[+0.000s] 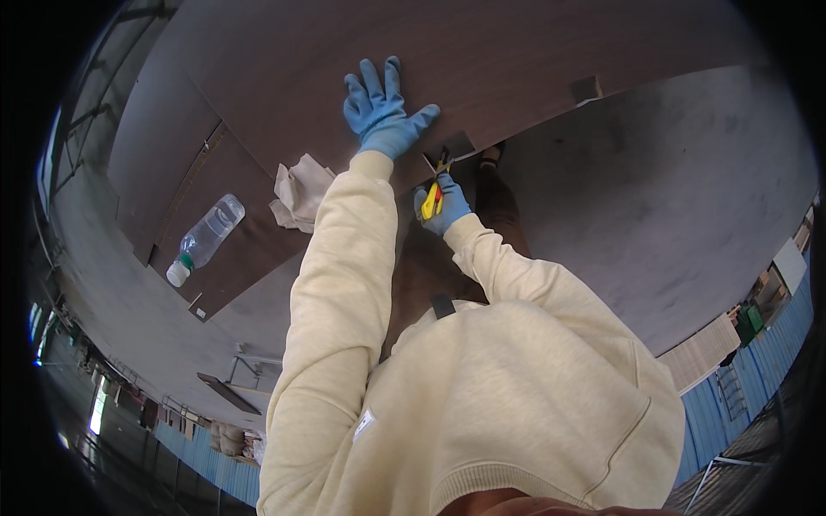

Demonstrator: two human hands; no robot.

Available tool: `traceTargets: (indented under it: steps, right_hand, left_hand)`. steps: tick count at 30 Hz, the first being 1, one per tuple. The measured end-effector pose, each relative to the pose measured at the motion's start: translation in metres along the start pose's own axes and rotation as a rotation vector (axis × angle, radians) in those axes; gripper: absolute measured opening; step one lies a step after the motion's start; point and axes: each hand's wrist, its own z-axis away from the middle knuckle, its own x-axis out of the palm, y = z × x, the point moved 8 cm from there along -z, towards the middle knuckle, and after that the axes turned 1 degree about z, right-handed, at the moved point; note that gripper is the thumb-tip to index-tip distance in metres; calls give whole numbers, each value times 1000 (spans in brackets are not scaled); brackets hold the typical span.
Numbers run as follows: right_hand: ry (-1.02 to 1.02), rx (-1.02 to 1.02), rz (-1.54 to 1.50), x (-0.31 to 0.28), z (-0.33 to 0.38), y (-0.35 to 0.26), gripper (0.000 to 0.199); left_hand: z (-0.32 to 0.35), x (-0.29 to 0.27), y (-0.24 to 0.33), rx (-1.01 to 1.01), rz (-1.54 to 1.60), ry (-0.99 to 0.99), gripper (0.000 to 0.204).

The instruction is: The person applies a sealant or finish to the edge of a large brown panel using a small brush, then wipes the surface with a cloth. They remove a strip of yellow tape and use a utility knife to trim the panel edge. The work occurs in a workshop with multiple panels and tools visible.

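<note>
My left hand [379,110], in a blue glove, lies flat on a large dark brown board [516,60] with its fingers spread. Gloved in blue as well, my right hand [449,206] grips a yellow and black utility knife [434,196] at the board's near edge. The knife's front end meets a small dark patch [449,150] on that edge, where a pale strip shows. I cannot make out whether the blade is in the material.
Left of my left arm lie a crumpled beige cloth [301,191] and a clear plastic bottle [206,239] on its side. Another dark patch [586,89] sits farther right along the board's edge. Grey concrete floor [654,189] stretches to the right.
</note>
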Motion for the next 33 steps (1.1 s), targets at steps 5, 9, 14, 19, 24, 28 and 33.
traceTargets:
  steps: [5, 9, 14, 19, 24, 28, 33]
  right_hand:
    - [-125, 88, -16, 8, 7, 5, 27]
    - [-135, 188, 10, 20, 5, 2, 26]
    - [145, 77, 45, 16, -9, -16, 23]
    - [114, -152, 94, -6, -5, -14, 27]
    - [209, -1024, 999, -12, 73, -88, 37]
    - [-30, -2041, 1741, 64, 156, -122, 49]
    - [7, -1814, 2167, 116, 130, -143, 58]
  left_hand:
    - [0, 2, -1, 2, 12, -25, 121]
    - [2, 0, 1, 4, 15, -16, 117]
    - [3, -3, 3, 11, 7, -13, 113]
    - [3, 0, 1, 5, 31, -41, 118]
    - [1, 1, 0, 0, 36, -50, 118]
    - [0, 2, 0, 2, 26, -32, 118]
    - [0, 1, 0, 0, 15, -29, 119]
